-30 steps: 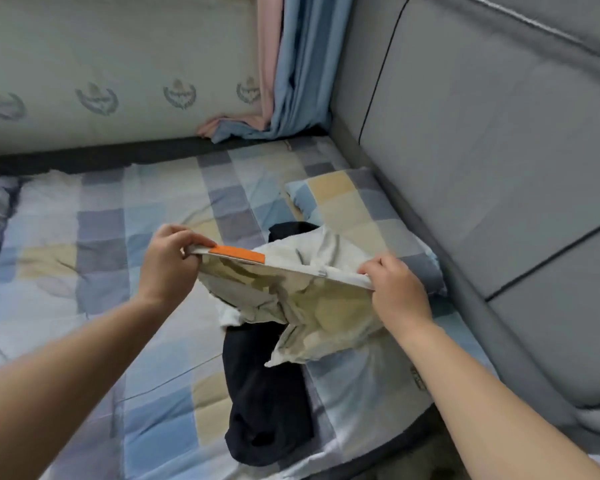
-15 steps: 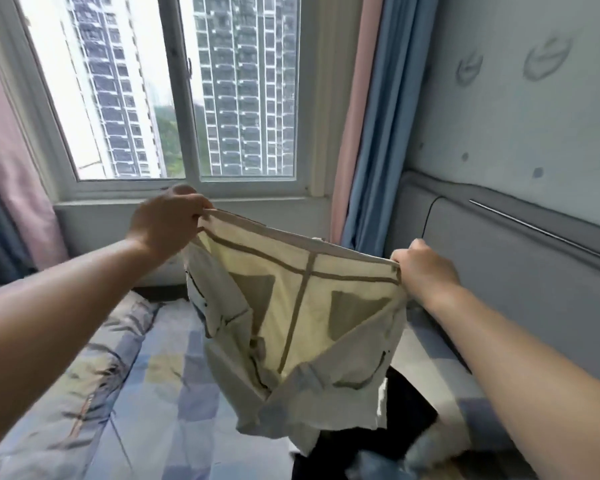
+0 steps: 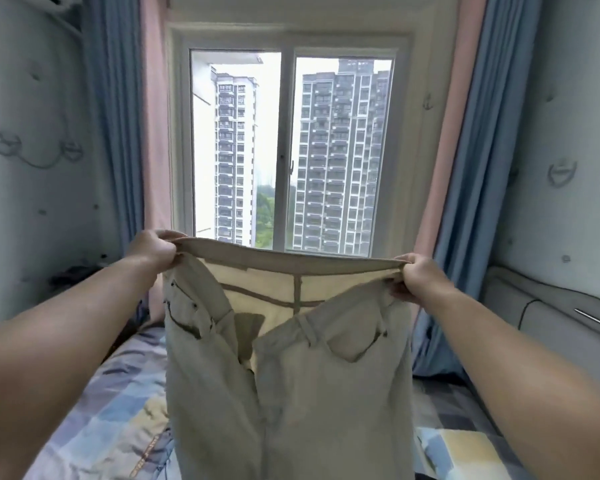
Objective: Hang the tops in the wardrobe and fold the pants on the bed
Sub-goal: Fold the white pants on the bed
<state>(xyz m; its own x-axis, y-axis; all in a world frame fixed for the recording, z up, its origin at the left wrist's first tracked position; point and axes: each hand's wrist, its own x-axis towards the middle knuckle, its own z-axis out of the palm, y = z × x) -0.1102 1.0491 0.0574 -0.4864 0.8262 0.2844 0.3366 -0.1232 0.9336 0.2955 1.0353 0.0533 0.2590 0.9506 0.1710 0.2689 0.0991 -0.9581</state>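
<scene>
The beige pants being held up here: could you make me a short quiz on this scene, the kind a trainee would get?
1. True or false: the beige pants lie folded flat on the bed.
2. Which part of the pants do the left hand and the right hand grip?
A. the leg hems
B. the waistband, one hand at each end
C. the back pockets
3. Fill in: behind the pants, a ______ shows tall apartment blocks outside.

Key:
1. False. They hang in the air, held up over the bed.
2. B.
3. window.
</scene>
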